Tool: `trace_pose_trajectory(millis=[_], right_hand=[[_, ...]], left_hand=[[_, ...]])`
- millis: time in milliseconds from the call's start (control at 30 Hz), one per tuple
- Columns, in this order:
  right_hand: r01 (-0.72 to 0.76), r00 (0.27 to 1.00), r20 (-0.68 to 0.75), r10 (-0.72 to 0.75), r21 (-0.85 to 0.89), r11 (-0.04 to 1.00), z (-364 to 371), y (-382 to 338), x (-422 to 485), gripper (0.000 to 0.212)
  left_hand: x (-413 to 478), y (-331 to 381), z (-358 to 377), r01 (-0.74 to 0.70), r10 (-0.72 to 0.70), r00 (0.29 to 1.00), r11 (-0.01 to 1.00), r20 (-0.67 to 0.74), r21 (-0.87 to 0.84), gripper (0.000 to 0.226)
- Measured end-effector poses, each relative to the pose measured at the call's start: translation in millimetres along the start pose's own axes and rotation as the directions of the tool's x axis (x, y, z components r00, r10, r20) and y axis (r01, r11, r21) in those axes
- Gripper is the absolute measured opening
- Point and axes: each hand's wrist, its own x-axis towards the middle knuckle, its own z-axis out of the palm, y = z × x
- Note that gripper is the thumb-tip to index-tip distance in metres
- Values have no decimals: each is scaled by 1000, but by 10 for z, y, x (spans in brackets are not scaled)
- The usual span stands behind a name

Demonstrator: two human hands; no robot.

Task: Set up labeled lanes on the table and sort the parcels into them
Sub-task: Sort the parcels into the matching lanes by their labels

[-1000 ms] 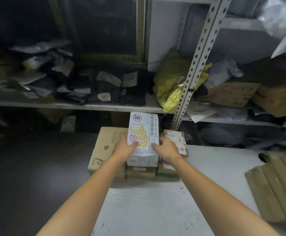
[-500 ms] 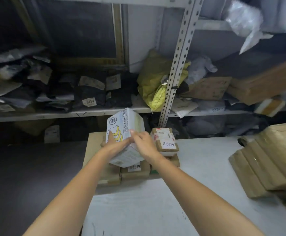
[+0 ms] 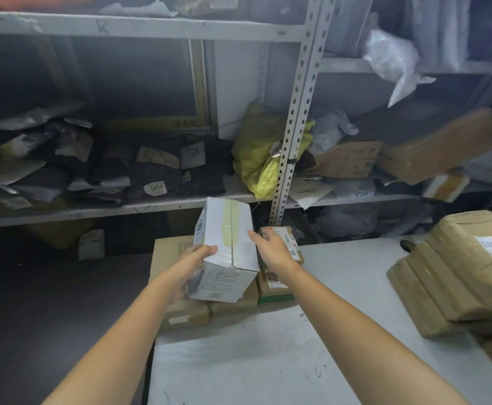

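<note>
White box [image 3: 233, 244], taped seam up, tilted, held over the carton cluster at the far left corner of the table [image 3: 268, 369]. Left hand [image 3: 193, 267] clamps its near left corner, fingers curled over the top face. Right hand [image 3: 271, 249] is apart from the left one, fingers straight along the box's right side; probably touching it, the contact line is not clear.

Under and around the box: brown cartons [image 3: 168, 255] packed close, blocking the table surface below it. Just right of the box and partly behind the right hand, labelled parcels [image 3: 277, 285] stacked one on the other. Wrapped bundles [image 3: 458, 282] sit well apart at the table's right edge. Behind the table a rack upright [image 3: 294, 127] stands, with a yellow bag [image 3: 253, 153] beside it on the shelf [image 3: 63, 213] and dark mailers [image 3: 107, 171] to the left, one with a 0454 tag [image 3: 154, 188].

Counts: 1 white box, 2 hands, 3 brown cartons visible, 2 labelled parcels, at least 2 wrapped bundles, 1 yellow bag. Mailers overlap too much to count.
</note>
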Motion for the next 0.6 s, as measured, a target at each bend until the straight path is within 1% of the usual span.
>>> trace_pose_trajectory(millis=[33,100,167,200,233,300,333,367,433,500,533,567,600], right_hand=[[-21,1000,16,21,28,999,-37,-8,-39,66],[-33,998,48,29,83,996,-118,-46,-149,43],[-18,1000,0,18,112,994,-204,-88,-252,24],[-8,999,-42,13,126,992,-280,-88,-303,23],[5,997,-73,5,140,990,-345,-86,-352,25],[15,993,-120,3,151,988,-554,-70,-484,33],[11,989,-145,11,153,988,-649,-51,-529,35],[14,985,-173,13,156,988,-775,-27,-602,35],[42,972,-234,-8,141,989,-1024,25,-736,29],[77,955,-291,-50,82,994,-1266,57,-852,17],[96,944,-320,-76,45,994,-1423,75,-926,14],[115,934,-341,-106,7,993,-1548,91,-988,17],[131,924,-358,-132,-27,991,-1689,88,-1067,23]], left_hand=[[-60,26,37,-2,2,1000,1000,25,-2,43],[-136,87,140,6,-6,997,1000,73,-2,49],[-174,157,255,9,-8,994,1000,109,-13,59],[-201,200,332,5,-3,991,1000,133,-19,64],[-212,238,397,4,0,987,1000,159,-22,73],[-245,320,563,-8,2,979,1000,206,29,89],[-275,368,640,-22,9,975,998,224,59,89],[-302,427,760,-40,19,973,995,232,86,83],[-406,554,1049,-86,53,967,989,250,124,62],[-472,665,1327,-150,116,964,981,240,125,45],[-545,744,1505,-185,149,957,974,250,128,40],[-597,800,1656,-213,176,949,970,262,120,37],[-639,857,1815,-247,207,939,962,274,120,37]])
